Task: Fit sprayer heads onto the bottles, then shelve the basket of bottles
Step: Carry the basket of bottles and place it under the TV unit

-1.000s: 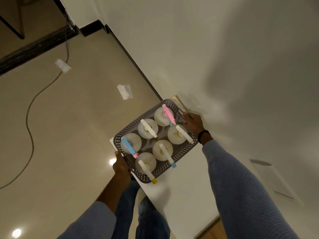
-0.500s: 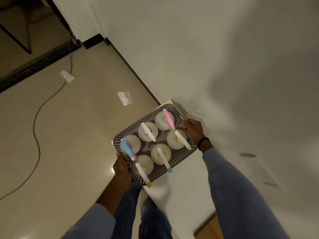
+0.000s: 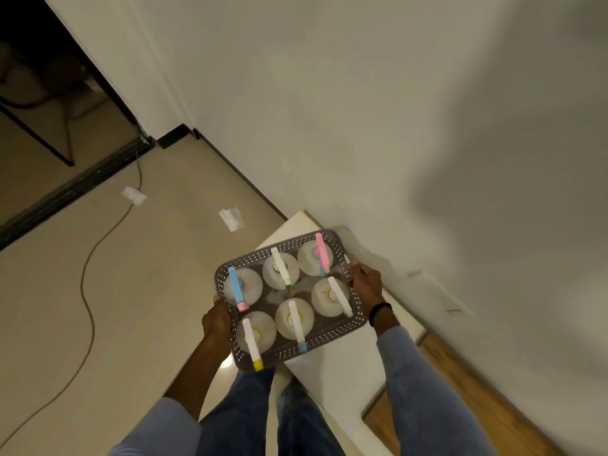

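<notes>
- basket is reading as grey perforated plastic, matt
- bottles and sprayer heads are looking like smooth plastic
- floor is glinting, glossy and smooth
- white top is showing smooth, wood strip is showing grain
- sleeve is looking like soft cloth, jeans like denim

Both hands are on the grey perforated plastic basket. The left hand grips its nine o'clock edge and the right hand grips at three o'clock. Six round white plastic bottles stand inside, each topped with a slim sprayer head. The basket is over the flat white shelf top; whether it touches is unclear.
</notes>
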